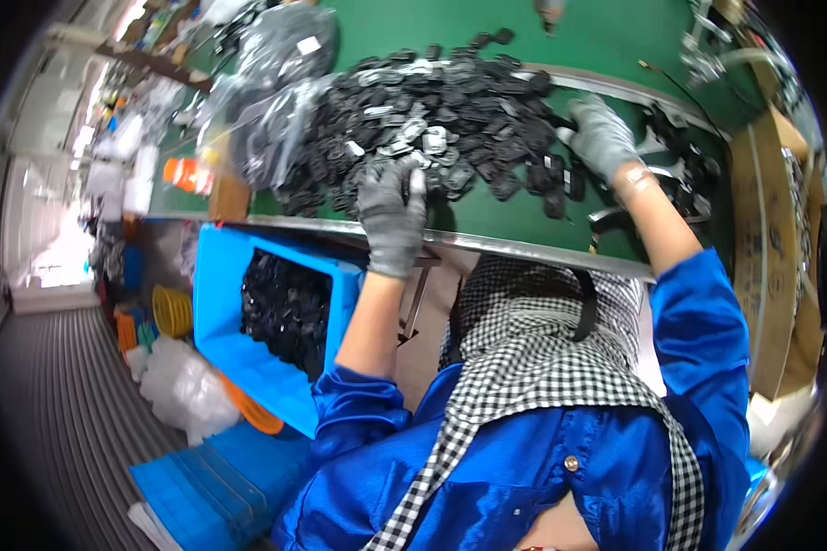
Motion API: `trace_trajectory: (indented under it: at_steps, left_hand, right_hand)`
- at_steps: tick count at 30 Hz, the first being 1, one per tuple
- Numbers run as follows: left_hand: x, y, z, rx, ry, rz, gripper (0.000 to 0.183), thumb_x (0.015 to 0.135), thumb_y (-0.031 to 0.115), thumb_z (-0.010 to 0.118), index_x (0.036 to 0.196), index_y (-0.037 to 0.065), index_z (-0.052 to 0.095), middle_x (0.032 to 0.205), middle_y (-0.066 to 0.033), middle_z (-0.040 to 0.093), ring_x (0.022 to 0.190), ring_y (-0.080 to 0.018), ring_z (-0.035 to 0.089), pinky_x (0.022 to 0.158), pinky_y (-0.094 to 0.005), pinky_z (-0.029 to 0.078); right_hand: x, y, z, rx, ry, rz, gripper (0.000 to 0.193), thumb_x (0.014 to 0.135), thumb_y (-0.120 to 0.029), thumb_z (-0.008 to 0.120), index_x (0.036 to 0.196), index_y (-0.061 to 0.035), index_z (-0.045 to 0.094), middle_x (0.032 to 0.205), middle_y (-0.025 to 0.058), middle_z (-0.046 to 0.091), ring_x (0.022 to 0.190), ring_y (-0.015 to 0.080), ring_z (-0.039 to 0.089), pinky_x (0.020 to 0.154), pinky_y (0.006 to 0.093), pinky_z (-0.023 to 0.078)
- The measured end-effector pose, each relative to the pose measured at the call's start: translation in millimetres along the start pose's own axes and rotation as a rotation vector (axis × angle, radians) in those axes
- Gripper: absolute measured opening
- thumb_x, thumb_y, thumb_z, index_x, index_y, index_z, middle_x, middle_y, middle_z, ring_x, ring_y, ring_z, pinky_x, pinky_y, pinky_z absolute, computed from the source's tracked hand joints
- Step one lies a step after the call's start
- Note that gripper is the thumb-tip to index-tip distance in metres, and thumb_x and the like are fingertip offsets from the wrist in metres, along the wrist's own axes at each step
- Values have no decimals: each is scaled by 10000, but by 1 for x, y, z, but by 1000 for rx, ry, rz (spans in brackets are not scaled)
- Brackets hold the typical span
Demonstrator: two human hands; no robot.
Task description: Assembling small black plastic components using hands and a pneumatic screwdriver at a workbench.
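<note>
A broad heap of small black plastic parts (469, 110), some glinting silver, covers the middle of the green worktable (515, 213). My left hand (390, 216), in a grey glove, rests at the heap's near edge. Its fingers bend down among the parts, and the thumb stands apart from them. My right hand (602, 138), gloved too, is at the heap's right end. Thumb and fingers close toward a dark part at their tips, partly hidden by the glove. A few black parts (554, 184) lie just below that hand, apart from the heap.
Clear plastic bags (280, 92) with dark contents stand left of the heap, near an orange-capped bottle (186, 174). A blue bin (219, 294) of black parts sits below the table's left front edge. Black and silver pieces (680, 170) and a cardboard box (761, 248) are at right.
</note>
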State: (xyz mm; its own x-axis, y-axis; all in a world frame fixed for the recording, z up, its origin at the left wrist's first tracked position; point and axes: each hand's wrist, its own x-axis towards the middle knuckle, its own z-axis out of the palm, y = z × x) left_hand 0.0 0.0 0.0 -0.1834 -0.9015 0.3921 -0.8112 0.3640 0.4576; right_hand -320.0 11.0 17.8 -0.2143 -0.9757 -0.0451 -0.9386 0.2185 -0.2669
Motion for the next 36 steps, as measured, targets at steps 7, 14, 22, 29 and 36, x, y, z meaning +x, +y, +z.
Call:
trace_trajectory:
  at_steps: [7, 14, 22, 29, 36]
  left_hand:
    - [100, -96, -21, 339, -24, -128, 229, 874, 255, 689, 1054, 113, 680, 1082, -179, 642, 1035, -369, 608, 913, -471, 485]
    - [173, -94, 0, 635, -121, -164, 618, 798, 424, 748, 1316, 139, 571, 1306, -184, 559, 1192, -355, 557, 1001, -450, 459]
    - [172, -108, 16, 589, -159, -54, 359, 837, 352, 711, 1122, 138, 672, 1191, -153, 629, 1119, -346, 588, 957, -445, 470]
    - [151, -93, 9, 248, 243, 158, 195, 954, 215, 574, 1045, 103, 706, 957, -168, 673, 917, -362, 629, 871, -451, 491]
    - [85, 108, 2, -912, -178, 103, 229, 862, -25, 685, 1076, 56, 707, 953, -38, 674, 865, -105, 623, 783, -251, 517]
  right_hand:
    - [-2, 16, 0, 455, 206, -33, 322, 853, -101, 717, 1147, -92, 586, 1007, 163, 701, 946, 335, 677, 835, 387, 522]
    - [-43, 3, -24, 696, 267, -207, 335, 931, 3, 566, 1258, -69, 561, 1072, 147, 691, 997, 252, 678, 894, 336, 518]
    - [-74, 5, -35, 780, 198, -115, 270, 948, -14, 543, 1204, -25, 630, 1098, 135, 675, 1010, 224, 647, 914, 330, 498]
    - [-77, 11, -44, 605, 346, -222, 297, 908, 10, 589, 1200, -34, 621, 989, 105, 621, 878, 192, 596, 809, 308, 495]
    - [-66, -9, -64, 1363, -81, 38, 254, 935, -99, 634, 1136, 42, 568, 941, 91, 651, 711, 132, 677, 607, 244, 562]
